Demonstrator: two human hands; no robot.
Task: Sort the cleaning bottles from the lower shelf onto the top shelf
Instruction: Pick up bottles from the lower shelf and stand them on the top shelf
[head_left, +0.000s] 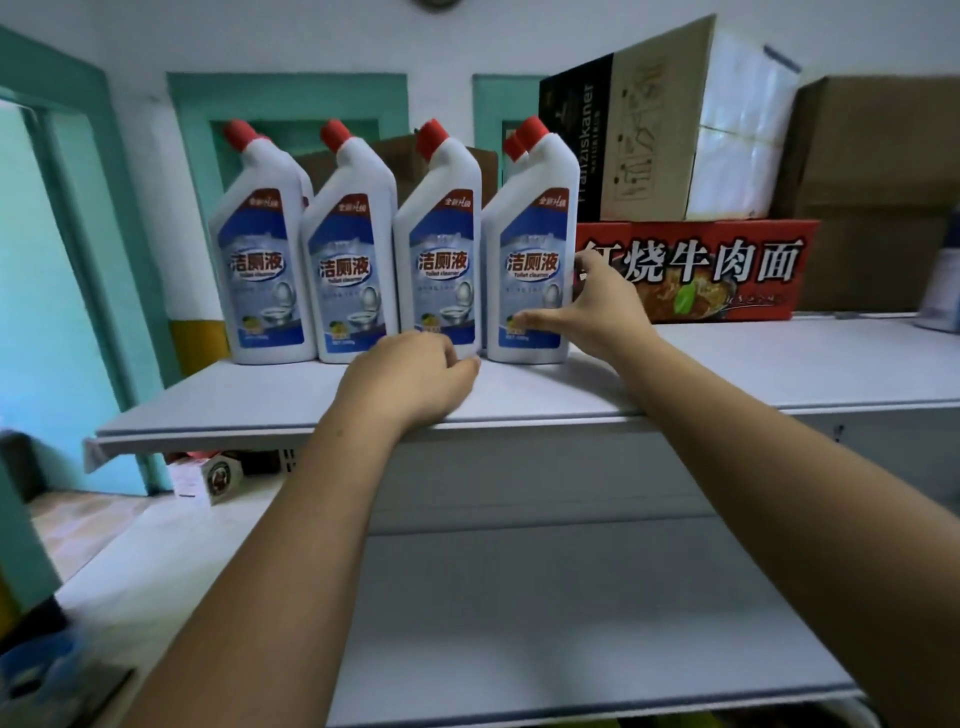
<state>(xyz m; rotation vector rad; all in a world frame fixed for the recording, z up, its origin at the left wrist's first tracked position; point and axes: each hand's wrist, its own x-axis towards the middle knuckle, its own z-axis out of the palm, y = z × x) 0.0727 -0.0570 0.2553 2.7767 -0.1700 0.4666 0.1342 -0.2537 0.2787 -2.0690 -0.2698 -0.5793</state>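
The white plastic bottles with angled necks (441, 208) look smooth and faintly glossy. Their red plastic caps (532, 132) look duller and their blue printed labels (530, 291) shiny. Under the bottles, the pale grey top shelf (727, 364) is smooth with a soft satin sheen. Right of the bottles, the red noodle carton (727, 270) is glossy printed cardboard. Further up and right of the bottles, the brown-and-black cardboard box (649, 130) is matt and holds white packs in shiny plastic wrap (737, 130).
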